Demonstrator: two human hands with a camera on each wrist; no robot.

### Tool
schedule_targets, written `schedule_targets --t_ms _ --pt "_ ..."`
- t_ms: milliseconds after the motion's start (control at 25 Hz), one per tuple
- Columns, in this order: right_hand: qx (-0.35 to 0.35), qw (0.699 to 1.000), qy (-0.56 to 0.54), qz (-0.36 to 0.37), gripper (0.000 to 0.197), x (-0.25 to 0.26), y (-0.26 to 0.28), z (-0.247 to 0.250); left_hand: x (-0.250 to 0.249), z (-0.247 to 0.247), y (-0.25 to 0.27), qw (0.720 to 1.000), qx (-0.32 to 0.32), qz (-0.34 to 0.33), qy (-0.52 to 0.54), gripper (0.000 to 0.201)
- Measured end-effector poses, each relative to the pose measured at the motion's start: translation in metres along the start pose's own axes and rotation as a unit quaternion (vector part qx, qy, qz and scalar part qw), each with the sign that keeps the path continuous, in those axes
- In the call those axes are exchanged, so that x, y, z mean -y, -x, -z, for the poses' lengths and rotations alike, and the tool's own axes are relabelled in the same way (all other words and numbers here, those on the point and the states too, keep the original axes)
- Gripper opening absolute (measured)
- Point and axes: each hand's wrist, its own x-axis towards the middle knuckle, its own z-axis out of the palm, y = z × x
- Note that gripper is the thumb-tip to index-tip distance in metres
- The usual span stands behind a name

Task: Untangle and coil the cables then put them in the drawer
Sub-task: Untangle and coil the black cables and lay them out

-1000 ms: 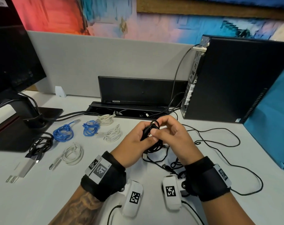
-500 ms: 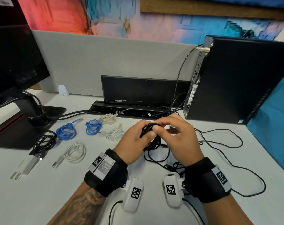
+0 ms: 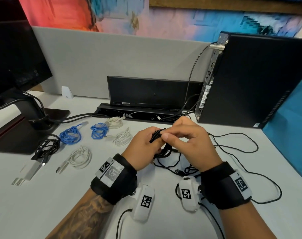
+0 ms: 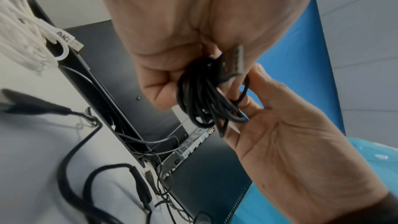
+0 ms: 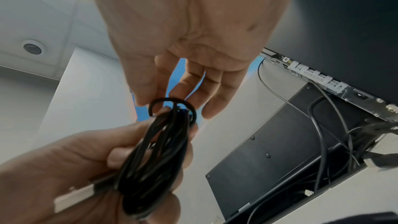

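One black cable point(image 3: 161, 144), bundled in loops, held above the table point(image 3: 43, 195) between both hands. Left hand point(image 3: 141, 149) fingers curled round the bundle's middle; right hand point(image 3: 186, 140) pinches the top loop with thumb and fingertips. Likely light, limp, springy, so loops may slip; grip mid-bundle across all strands. Long axis runs roughly upright, top tilted away, tail trailing down onto the table.

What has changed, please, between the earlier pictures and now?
The right hand dropped from above the coiled black cable to pinch a strand at its top. The left hand still grips the coil; the coiled blue and white cables on the desk lie unmoved.
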Motion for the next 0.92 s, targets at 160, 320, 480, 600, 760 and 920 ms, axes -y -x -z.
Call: schedule_targets --t_ms 160,320,480,600,760,920 --pt "0.002 1.000 -0.007 -0.017 0.020 -0.003 -0.001 -0.003 -0.004 0.001 0.002 0.999 -0.005 0.003 -0.033 0.028" --pt "0.014 0.999 -0.037 -0.006 0.022 -0.004 -0.001 -0.001 -0.007 0.010 0.001 1.000 0.011 -0.010 -0.011 0.053" --pt "0.091 0.995 -0.040 -0.030 0.042 -0.003 0.000 0.001 -0.005 0.013 -0.001 0.989 0.059 0.048 0.127 0.040" --pt "0.072 0.997 -0.022 -0.037 0.031 -0.004 0.000 -0.003 -0.002 0.012 -0.002 0.989 0.077 0.072 0.108 0.050" --pt "0.054 0.997 -0.026 -0.054 0.019 -0.005 0.000 0.000 -0.004 0.010 -0.001 0.975 0.113 0.099 0.166 0.036" --pt "0.003 0.999 -0.004 -0.050 0.018 -0.007 -0.002 -0.001 0.001 0.007 -0.002 0.990 0.110 0.059 0.072 0.021"
